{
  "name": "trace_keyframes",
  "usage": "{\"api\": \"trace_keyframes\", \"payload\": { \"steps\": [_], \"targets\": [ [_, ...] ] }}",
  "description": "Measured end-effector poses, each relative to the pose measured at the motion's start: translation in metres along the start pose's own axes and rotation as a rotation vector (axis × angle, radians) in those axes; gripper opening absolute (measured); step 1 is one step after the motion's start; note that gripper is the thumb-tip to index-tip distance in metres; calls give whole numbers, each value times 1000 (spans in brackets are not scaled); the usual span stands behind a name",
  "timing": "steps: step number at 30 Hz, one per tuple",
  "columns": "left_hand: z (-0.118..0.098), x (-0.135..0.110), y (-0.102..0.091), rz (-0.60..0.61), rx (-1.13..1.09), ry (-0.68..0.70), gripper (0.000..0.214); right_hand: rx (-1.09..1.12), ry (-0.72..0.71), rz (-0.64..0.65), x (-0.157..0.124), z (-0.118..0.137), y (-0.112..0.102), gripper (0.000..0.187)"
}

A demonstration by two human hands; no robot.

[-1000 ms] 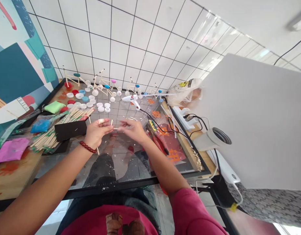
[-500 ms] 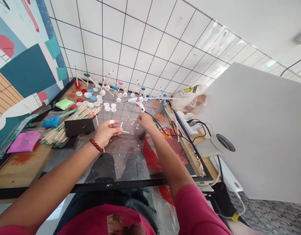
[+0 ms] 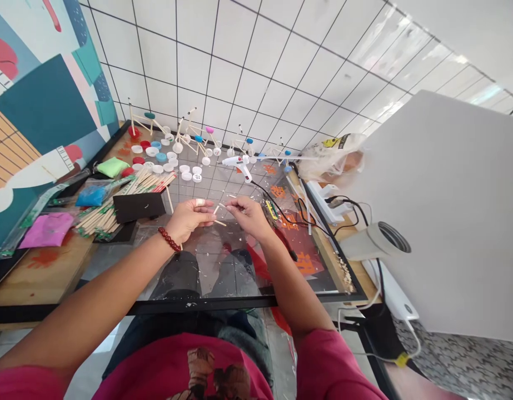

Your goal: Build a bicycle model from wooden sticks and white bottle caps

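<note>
My left hand (image 3: pixel 189 218), with a red bead bracelet on the wrist, is closed on thin wooden sticks (image 3: pixel 218 216) above the glass tabletop (image 3: pixel 206 266). My right hand (image 3: pixel 248 214) pinches another short stick (image 3: pixel 228 205) and holds it close to the ones in the left hand. Both hands meet over the middle of the table. A white glue gun (image 3: pixel 238 164) lies beyond them, its black cord running to the right.
A pile of wooden sticks (image 3: pixel 126 194) and a black block (image 3: pixel 139 206) lie to the left, with coloured bags (image 3: pixel 48 229). Bottle caps (image 3: pixel 164 161) and stick-and-cap models (image 3: pixel 193 139) stand at the tiled wall. A power strip (image 3: pixel 329 203), a lamp (image 3: pixel 375 241) and a white board (image 3: pixel 443 222) are at the right.
My right hand reached out toward the glue gun side, then came back to the left hand with a short stick. The view shifted slightly.
</note>
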State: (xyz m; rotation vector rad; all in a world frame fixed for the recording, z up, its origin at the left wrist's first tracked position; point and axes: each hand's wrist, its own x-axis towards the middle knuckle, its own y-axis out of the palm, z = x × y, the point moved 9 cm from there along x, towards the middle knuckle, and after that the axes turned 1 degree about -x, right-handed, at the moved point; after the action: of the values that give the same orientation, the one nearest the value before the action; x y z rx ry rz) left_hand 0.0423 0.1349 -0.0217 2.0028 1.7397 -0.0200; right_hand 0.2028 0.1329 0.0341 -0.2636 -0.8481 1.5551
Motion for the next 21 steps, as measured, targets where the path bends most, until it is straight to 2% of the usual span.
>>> {"api": "trace_keyframes", "payload": {
  "steps": [6,11,15,18,21],
  "targets": [
    [1,0,1,13,34,6,40,-93,-31,64,-1,4,8,13],
    [-15,9,-13,-49,160,143,38,-403,22,127,-2,-8,19,17],
    [-29,18,-27,-115,567,300,34,-595,29,152,-4,-14,24,19],
    [-37,15,-21,-100,925,483,29,-634,-24,108,-6,-9,24,21],
    [-39,7,-11,-89,1132,582,28,-618,-98,85,-9,-2,27,21]
  ]
}}
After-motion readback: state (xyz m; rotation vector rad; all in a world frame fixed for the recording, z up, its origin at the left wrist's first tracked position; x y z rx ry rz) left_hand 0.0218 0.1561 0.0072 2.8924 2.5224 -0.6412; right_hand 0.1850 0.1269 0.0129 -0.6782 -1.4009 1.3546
